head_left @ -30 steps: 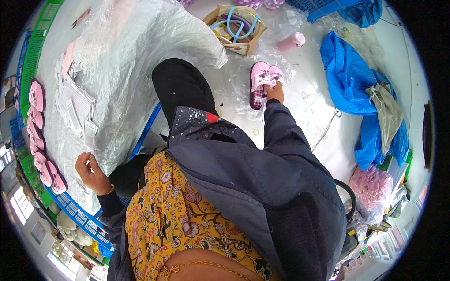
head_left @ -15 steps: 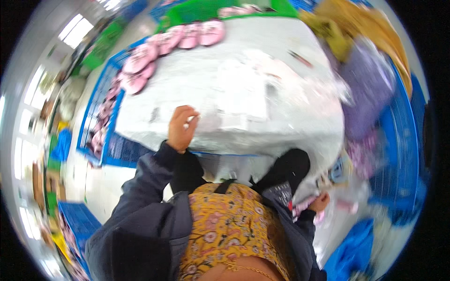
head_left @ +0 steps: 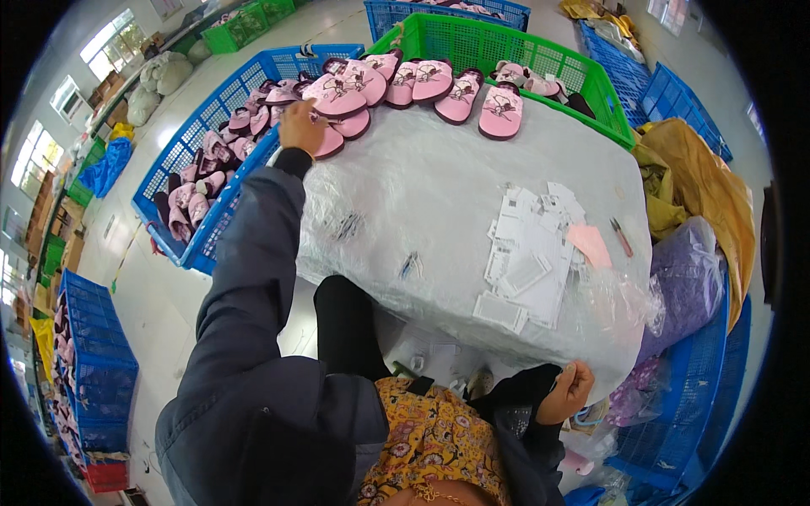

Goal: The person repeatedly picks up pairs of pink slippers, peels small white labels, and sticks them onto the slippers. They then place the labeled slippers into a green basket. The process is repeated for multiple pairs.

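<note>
Pink slippers (head_left: pixel 502 111) with dark soles and a printed figure stand in a curved row along the far edge of the covered table (head_left: pixel 405 185). At the row's left end, my left hand (head_left: pixel 302 129) is closed at the edge of a pink slipper (head_left: pixel 337 95), its fingertips partly hidden. Another slipper lies partly under that one. My right hand (head_left: pixel 567 393) is at the table's near right corner, fingers curled against the thumb; whether anything is between them does not show. White paper labels (head_left: pixel 530 253) and a pink paper piece (head_left: pixel 589 244) lie on the table's right half.
A blue crate (head_left: pixel 215 244) full of pink slippers stands left of the table, and a green crate (head_left: pixel 582 72) behind it. Small snips (head_left: pixel 622 237) and clear plastic (head_left: pixel 620 308) lie at the right. Beyond are a purple bag (head_left: pixel 688 270) and blue crates.
My left hand has moved from the near edge forward to the slippers at the far left. My right hand has come up from low beside my leg to the table corner. The view has shifted.
</note>
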Tool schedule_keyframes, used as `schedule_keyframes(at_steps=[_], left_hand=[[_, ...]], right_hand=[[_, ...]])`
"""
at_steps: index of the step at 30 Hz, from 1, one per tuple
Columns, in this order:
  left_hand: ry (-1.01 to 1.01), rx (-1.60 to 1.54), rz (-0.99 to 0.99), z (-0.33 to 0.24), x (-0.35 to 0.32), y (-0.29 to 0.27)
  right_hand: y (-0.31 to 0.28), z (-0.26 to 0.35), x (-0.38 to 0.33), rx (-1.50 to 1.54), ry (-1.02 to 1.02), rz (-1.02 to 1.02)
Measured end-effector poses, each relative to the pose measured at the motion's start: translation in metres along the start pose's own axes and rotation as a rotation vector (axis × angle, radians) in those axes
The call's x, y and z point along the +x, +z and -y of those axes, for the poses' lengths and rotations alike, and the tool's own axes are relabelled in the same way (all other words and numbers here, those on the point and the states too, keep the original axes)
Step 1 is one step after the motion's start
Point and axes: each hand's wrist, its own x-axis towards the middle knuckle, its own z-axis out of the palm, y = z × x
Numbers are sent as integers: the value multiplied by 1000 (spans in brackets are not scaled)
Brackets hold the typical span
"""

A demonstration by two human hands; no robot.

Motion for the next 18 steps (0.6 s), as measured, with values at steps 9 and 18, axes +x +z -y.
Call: schedule_keyframes(at_steps=[9, 18], left_hand=[[-89, 275, 397, 42, 119, 36], [595, 682, 833, 76, 208, 158]], right_hand=[[39, 10, 12, -136, 64, 36], [64, 16, 20, -202, 60, 130]])
